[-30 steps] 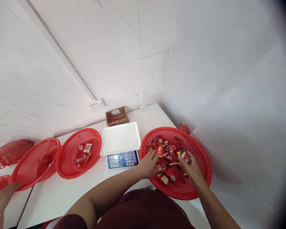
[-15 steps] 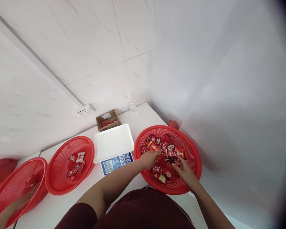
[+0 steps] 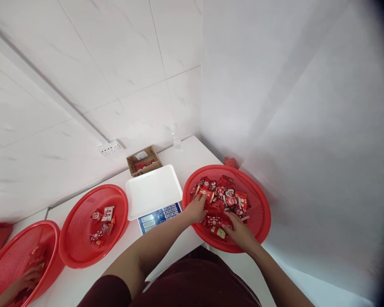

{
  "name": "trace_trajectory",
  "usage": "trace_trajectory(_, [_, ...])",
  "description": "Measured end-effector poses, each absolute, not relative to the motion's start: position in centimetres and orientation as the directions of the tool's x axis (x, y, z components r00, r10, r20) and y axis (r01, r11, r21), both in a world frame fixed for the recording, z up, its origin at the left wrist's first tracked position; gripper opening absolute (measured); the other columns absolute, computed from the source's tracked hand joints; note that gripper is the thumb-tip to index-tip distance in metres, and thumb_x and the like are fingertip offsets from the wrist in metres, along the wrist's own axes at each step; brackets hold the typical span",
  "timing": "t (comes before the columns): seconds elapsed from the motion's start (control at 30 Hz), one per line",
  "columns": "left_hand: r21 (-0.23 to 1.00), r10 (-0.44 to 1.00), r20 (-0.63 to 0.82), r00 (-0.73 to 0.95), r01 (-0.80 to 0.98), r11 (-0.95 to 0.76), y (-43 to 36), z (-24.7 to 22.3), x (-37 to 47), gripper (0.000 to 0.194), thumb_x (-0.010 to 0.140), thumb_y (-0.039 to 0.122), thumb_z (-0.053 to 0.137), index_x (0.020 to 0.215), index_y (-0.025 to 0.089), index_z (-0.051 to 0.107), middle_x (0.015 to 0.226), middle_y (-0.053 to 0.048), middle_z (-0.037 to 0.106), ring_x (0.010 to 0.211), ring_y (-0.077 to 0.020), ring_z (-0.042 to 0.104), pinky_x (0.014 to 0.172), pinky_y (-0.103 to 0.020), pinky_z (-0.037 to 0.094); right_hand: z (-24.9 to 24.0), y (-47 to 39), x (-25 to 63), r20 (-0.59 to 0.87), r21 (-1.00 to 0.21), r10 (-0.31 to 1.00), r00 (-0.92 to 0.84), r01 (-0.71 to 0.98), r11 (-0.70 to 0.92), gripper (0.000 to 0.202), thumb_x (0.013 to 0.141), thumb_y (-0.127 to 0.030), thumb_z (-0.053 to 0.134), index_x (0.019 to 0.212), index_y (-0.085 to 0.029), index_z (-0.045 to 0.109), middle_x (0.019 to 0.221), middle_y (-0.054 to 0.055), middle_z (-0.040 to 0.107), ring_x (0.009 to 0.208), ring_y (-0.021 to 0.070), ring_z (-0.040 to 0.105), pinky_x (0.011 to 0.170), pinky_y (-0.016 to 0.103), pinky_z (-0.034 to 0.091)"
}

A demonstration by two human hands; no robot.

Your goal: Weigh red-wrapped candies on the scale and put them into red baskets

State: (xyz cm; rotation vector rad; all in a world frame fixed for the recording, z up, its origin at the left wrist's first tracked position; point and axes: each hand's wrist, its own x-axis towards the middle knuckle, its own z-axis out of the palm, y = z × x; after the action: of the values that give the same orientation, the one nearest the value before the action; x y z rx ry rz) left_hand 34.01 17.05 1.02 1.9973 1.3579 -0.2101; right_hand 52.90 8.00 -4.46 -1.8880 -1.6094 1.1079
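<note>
Both my hands are inside a red perforated plastic basket (image 3: pixel 258 230) that holds a heap of small wrapped snacks (image 3: pixel 229 192), mostly red, some with white dots. My left hand (image 3: pixel 196 209) lies at the near left of the heap, fingers bent and thumb against a bright red packet (image 3: pixel 215 208). From the right, my right hand (image 3: pixel 241 233) closes its thumb and fingers on the red wrapping at that packet's other side. Its fingertips are partly hidden among the wrappers. A pale yellow-green packet (image 3: pixel 218 232) lies below, near the basket's front wall.
Left of the basket stands a scale with a white tray (image 3: pixel 153 192) and blue keypad (image 3: pixel 160 216). Beyond it are an open cardboard box (image 3: pixel 144 160) and a clear bottle (image 3: pixel 176 140). A second red basket (image 3: pixel 80 213) holds several packets. Another person's hand (image 3: pixel 28 277) is in a third basket (image 3: pixel 53 238).
My right hand has moved down and left, its fingers closing on red wrapping. My left hand has shifted slightly left. The other person's hand has moved lower in its basket.
</note>
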Motion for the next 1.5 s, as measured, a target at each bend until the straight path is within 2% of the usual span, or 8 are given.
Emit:
trace_trajectory(0.27, [0.348, 0.705, -0.468, 0.534, 0.844, -0.408, 17.9, 0.2, 34.4, 0.081, 0.077, 0.022, 0.055, 0.148, 0.020, 0.017, 0.157, -0.013, 0.013, 0.144, -0.0339, 0.010, 0.113, -0.052, 0.019, -3.2, 7.4, 51.2, -0.329, -0.645, 0.943, -0.055, 0.743, -0.181, 0.053, 0.076, -0.031, 0.052, 0.127, -0.016, 0.056, 0.141, 0.014, 0.048, 0.137, 0.0285, 0.034, 0.113, 0.045, 0.028])
trace_trajectory(0.57, [0.277, 0.669, -0.571, 0.476, 0.879, -0.389, 20.0, -0.5, 35.9, 0.104, 0.063, 0.017, 0.067, 0.150, 0.022, 0.010, 0.159, -0.011, 0.007, 0.144, -0.0341, -0.001, 0.114, -0.055, 0.010, -3.2, 9.1, 54.5, -0.389, -0.672, 0.905, -0.172, 0.725, -0.151, 0.054, 0.077, -0.034, 0.051, 0.127, -0.016, 0.055, 0.143, 0.016, 0.045, 0.135, 0.0289, 0.038, 0.112, 0.046, 0.030])
trace_trajectory(0.77, [0.240, 0.704, -0.549, 0.450, 0.892, -0.384, 20.0, -1.0, 36.4, 0.098, 0.065, 0.017, 0.067, 0.149, 0.022, 0.015, 0.152, -0.014, 0.029, 0.142, -0.0338, 0.014, 0.114, -0.054, 0.013, -4.0, 10.7, 56.1, -0.339, -0.727, 0.899, -0.277, 0.684, -0.064, 0.051, 0.075, -0.031, 0.054, 0.124, -0.020, 0.057, 0.138, 0.013, 0.051, 0.128, 0.0280, 0.046, 0.108, 0.045, 0.035])
trace_trajectory(0.97, [0.263, 0.754, -0.528, 0.391, 0.919, -0.293, 18.8, -0.6, 36.3, 0.069, 0.078, 0.024, 0.058, 0.142, 0.020, 0.034, 0.140, -0.017, 0.043, 0.124, -0.0340, 0.045, 0.099, -0.045, 0.039, -4.1, 11.8, 57.0, -0.312, -0.778, 0.885, -0.347, 0.627, -0.028, 0.049, 0.075, -0.031, 0.053, 0.123, -0.018, 0.058, 0.131, 0.013, 0.057, 0.122, 0.0265, 0.052, 0.104, 0.043, 0.038])
trace_trajectory(1.07, [0.263, 0.772, -0.524, 0.360, 0.931, -0.255, 18.7, -0.2, 36.1, 0.058, 0.085, 0.029, 0.048, 0.141, 0.023, 0.034, 0.135, -0.014, 0.049, 0.119, -0.0313, 0.050, 0.094, -0.042, 0.044, -4.4, 12.2, 57.0, -0.310, -0.793, 0.890, -0.335, 0.607, -0.048, 0.048, 0.074, -0.030, 0.055, 0.120, -0.019, 0.059, 0.129, 0.013, 0.059, 0.121, 0.0265, 0.053, 0.105, 0.044, 0.038])
trace_trajectory(1.23, [0.290, 0.791, -0.516, 0.330, 0.936, -0.201, 18.8, -0.1, 35.7, 0.055, 0.087, 0.026, 0.042, 0.141, 0.020, 0.033, 0.130, -0.013, 0.053, 0.114, -0.0265, 0.055, 0.092, -0.036, 0.045, -4.6, 12.7, 56.6, -0.346, -0.784, 0.869, -0.354, 0.618, -0.061, 0.049, 0.073, -0.028, 0.057, 0.121, -0.020, 0.059, 0.132, 0.012, 0.058, 0.121, 0.0257, 0.054, 0.104, 0.042, 0.040])
trace_trajectory(1.33, [0.310, 0.781, -0.516, 0.351, 0.927, -0.212, 18.6, -0.3, 35.9, 0.053, 0.085, 0.023, 0.045, 0.137, 0.019, 0.040, 0.129, -0.014, 0.054, 0.114, -0.0270, 0.055, 0.092, -0.036, 0.045, -4.5, 12.9, 56.6, -0.356, -0.770, 0.861, -0.364, 0.636, -0.049, 0.051, 0.073, -0.028, 0.056, 0.123, -0.018, 0.058, 0.133, 0.014, 0.057, 0.121, 0.0259, 0.054, 0.105, 0.042, 0.039])
trace_trajectory(1.5, [0.361, 0.729, -0.529, 0.434, 0.893, -0.269, 18.2, 0.0, 36.2, 0.049, 0.078, 0.023, 0.057, 0.127, 0.027, 0.052, 0.127, -0.008, 0.056, 0.113, -0.0274, 0.056, 0.092, -0.036, 0.046, -4.6, 13.0, 56.6, -0.366, -0.758, 0.849, -0.382, 0.652, -0.033, 0.056, 0.075, -0.029, 0.054, 0.128, -0.014, 0.054, 0.136, 0.017, 0.053, 0.126, 0.0264, 0.050, 0.106, 0.041, 0.037])
